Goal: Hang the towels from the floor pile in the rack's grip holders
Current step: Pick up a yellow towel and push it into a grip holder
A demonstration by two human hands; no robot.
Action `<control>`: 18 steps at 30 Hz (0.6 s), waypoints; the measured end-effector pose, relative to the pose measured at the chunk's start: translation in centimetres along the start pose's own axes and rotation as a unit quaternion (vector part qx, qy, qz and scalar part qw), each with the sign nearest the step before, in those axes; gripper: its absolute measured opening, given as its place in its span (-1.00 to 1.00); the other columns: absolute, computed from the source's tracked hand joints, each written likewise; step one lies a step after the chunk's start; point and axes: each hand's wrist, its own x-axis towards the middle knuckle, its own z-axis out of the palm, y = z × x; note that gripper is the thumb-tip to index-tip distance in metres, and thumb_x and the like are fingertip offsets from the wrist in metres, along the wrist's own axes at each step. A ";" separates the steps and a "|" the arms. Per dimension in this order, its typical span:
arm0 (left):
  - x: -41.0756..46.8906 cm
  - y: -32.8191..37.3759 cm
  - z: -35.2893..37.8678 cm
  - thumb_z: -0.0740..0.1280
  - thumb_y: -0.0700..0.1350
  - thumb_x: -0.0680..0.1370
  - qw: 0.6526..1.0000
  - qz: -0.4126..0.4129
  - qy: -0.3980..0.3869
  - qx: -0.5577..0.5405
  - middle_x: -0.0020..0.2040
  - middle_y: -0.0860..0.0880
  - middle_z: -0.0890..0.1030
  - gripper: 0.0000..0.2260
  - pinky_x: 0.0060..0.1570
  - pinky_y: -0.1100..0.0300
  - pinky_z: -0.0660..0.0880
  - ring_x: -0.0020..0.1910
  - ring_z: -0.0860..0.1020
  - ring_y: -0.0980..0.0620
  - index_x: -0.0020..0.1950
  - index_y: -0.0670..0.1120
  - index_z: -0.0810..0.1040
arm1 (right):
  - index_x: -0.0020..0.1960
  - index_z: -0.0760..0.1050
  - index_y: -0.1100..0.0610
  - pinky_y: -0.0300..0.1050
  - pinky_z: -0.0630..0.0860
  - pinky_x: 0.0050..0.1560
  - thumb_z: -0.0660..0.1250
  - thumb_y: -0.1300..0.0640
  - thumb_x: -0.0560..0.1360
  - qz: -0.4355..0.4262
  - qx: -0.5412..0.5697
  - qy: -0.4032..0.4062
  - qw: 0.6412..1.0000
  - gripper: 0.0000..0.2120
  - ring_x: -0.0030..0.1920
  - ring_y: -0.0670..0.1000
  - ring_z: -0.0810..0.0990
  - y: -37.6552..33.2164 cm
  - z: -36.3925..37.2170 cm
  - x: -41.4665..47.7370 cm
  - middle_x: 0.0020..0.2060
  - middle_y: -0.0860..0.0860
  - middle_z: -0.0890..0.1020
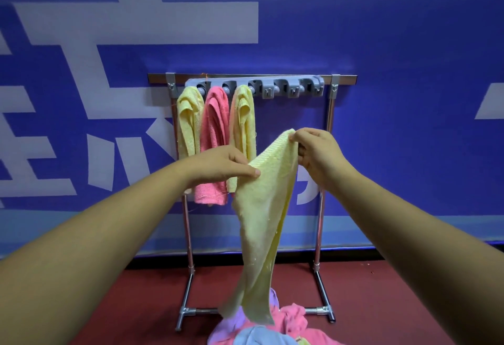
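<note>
Progress looks close to halfway from my remote seat. Three towels already hang from the grey plastic holder strip [272, 81] on the silver metal tube rack [324, 208] at 12 o'clock. They are a pale yellow terry towel [188, 121] at the left end, a pink terry towel [214, 140] just beside it, and a second yellow terry towel [244, 115] next along. The holders toward 1 o'clock look free; I cannot count them for sure.

A fourth towel, a light yellow ribbed one [261, 208], is up in the air in front of the rack and not yet in any holder. My left grip [226, 164] pinches its upper edge between thumb and fingers. My right grip [317, 154] pinches the top corner, higher and toward 2 o'clock. The cloth droops from those two points, its tail reaching the floor pile of pink, lilac and blue towels [272, 328] at 6 o'clock on the dark red floor [381, 303].

What remains, I judge, is pushing this corner into the next free holder and then working through the pile, which looks to hold several more towels.
</note>
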 end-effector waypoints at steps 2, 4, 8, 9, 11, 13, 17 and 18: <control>-0.2 -0.6 -0.4 0.44 0.20 0.46 0.998 0.005 0.034 0.045 -0.05 -0.29 0.50 -0.45 -0.09 0.01 0.42 -0.14 0.46 -0.17 -0.20 -0.34 0.57 | -0.38 0.35 0.07 0.06 0.27 -0.17 0.33 0.05 0.36 -0.003 -0.066 0.059 0.996 -0.78 -0.24 0.11 0.25 0.6 -0.7 0.3 -0.35 0.07 0.27; -0.4 -1.0 -1.0 0.45 0.23 0.44 0.993 -0.026 0.052 0.104 -0.15 -0.21 0.55 -0.47 -0.17 -0.01 0.43 -0.22 0.48 -0.14 -0.24 -0.28 0.53 | -0.31 0.42 0.14 0.04 0.31 -0.19 0.32 -0.01 0.36 -0.004 -0.117 0.078 0.990 -0.77 -0.26 0.09 0.31 1.2 -1.3 0.4 -0.33 0.08 0.33; -1.0 -0.7 -1.5 0.47 0.10 0.48 0.979 -0.069 0.086 0.174 -0.35 -0.05 0.50 -0.60 -0.28 0.13 0.40 -0.35 0.44 0.01 -0.23 -0.23 0.52 | -0.19 0.51 0.34 0.01 0.44 -0.16 0.35 0.04 0.38 -0.002 -0.129 0.091 0.987 -0.68 -0.25 0.04 0.45 1.4 -1.5 0.1 -0.31 0.08 0.48; -1.0 -0.5 -1.6 0.49 0.07 0.47 0.982 -0.061 0.122 0.127 -0.31 -0.07 0.59 -0.65 -0.22 0.13 0.51 -0.30 0.55 -0.03 -0.21 -0.22 0.56 | -0.22 0.52 0.33 0.01 0.45 -0.15 0.37 0.07 0.40 -0.003 -0.113 0.095 0.989 -0.71 -0.25 0.04 0.46 1.0 -1.5 0.0 -0.32 0.08 0.50; -1.1 0.3 -2.1 0.51 -0.01 0.44 0.976 -0.029 0.200 -0.086 -0.19 -0.13 0.68 -0.74 -0.08 0.09 0.64 -0.14 0.67 -0.09 -0.18 -0.20 0.60 | -0.29 0.50 0.26 -0.05 0.47 -0.17 0.36 0.17 0.49 -0.010 -0.028 0.092 0.995 -0.77 -0.30 0.01 0.50 -0.3 -1.6 0.0 -0.38 0.04 0.52; -1.1 1.2 -2.9 0.49 -0.08 0.42 0.919 0.011 0.217 -0.330 -0.20 -0.08 0.67 -0.82 -0.21 0.21 0.62 -0.16 0.65 -0.01 -0.18 -0.16 0.57 | -0.20 0.48 0.24 -0.11 0.48 -0.22 0.29 0.24 0.57 0.003 0.143 0.029 0.989 -0.83 -0.38 -0.02 0.53 -1.9 -1.8 -0.1 -0.42 0.01 0.51; -1.2 1.0 -3.5 0.51 -0.12 0.46 0.956 -0.021 0.222 -0.188 -0.26 0.03 0.64 -0.86 -0.30 0.33 0.54 -0.31 0.59 0.19 -0.14 -0.14 0.59 | -0.23 0.53 0.16 -0.09 0.45 -0.22 0.37 0.20 0.54 0.003 -0.020 0.047 0.999 -0.82 -0.35 -0.01 0.48 -1.8 -1.9 0.8 -0.41 -0.02 0.50; -1.1 0.7 -3.5 0.52 -0.11 0.46 0.961 -0.034 0.241 -0.134 -0.21 -0.02 0.66 -0.86 -0.20 0.27 0.59 -0.23 0.63 0.14 -0.13 -0.14 0.62 | -0.26 0.55 0.15 -0.08 0.45 -0.18 0.40 0.17 0.52 -0.012 -0.089 0.073 0.993 -0.82 -0.31 -0.01 0.48 -1.5 -1.9 1.0 -0.41 -0.04 0.51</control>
